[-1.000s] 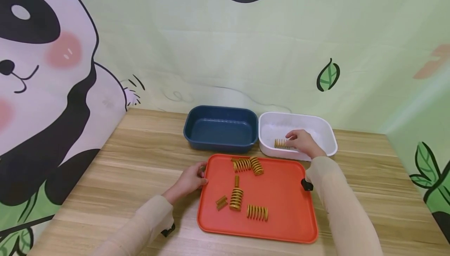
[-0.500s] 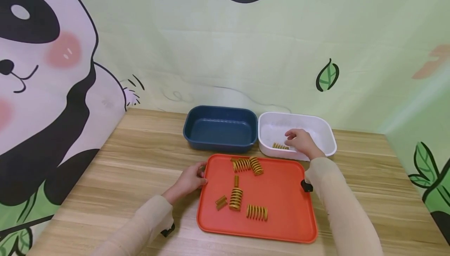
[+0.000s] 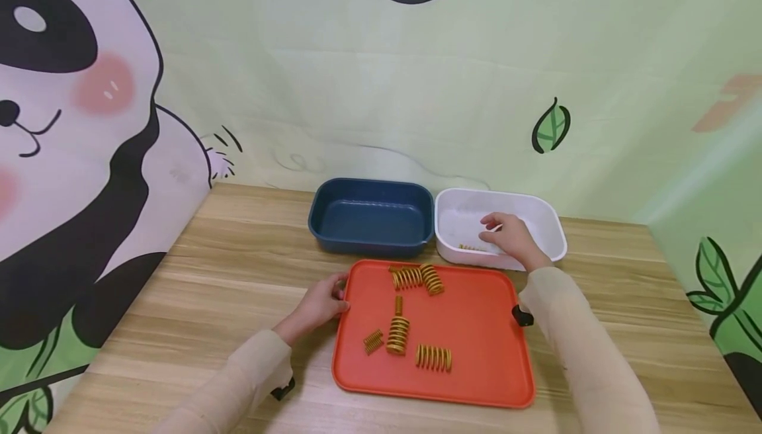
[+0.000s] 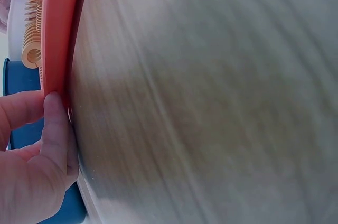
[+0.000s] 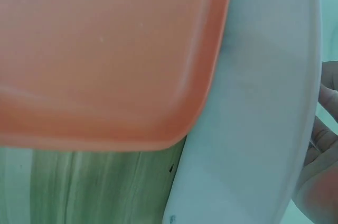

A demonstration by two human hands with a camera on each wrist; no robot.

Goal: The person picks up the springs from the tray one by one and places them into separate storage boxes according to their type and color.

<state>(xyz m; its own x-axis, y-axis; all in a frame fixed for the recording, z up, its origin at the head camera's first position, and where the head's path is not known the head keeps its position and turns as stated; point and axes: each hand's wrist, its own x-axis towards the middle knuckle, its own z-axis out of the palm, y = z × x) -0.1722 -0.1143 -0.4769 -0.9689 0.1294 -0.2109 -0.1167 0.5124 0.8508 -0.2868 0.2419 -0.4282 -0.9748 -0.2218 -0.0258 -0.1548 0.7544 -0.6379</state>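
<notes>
My left hand (image 3: 319,302) pinches the left rim of the red tray (image 3: 476,335), thumb and fingers meeting on its edge (image 4: 57,49) in the left wrist view. Several yellow coil springs (image 3: 434,358), thick and thin, lie on that tray. Over the white bin (image 3: 485,260) hangs my right hand (image 3: 513,239), its fingers loosely bent and apart with nothing between them. Below its fingertips one spring (image 3: 470,248) lies in the bin, partly hidden by the near wall. The right wrist view shows only part of this hand (image 5: 322,166) beyond the bin's rim.
A dark blue bin (image 3: 370,245) stands left of the white one, nearly touching it. Both are behind the tray on the wooden table (image 3: 238,242). A printed cloth backdrop (image 3: 333,90) rises at the table's back edge.
The spring at my right fingertips has dropped lower into the white bin, and the right hand has let go of it. My left hand keeps its place on the tray rim.
</notes>
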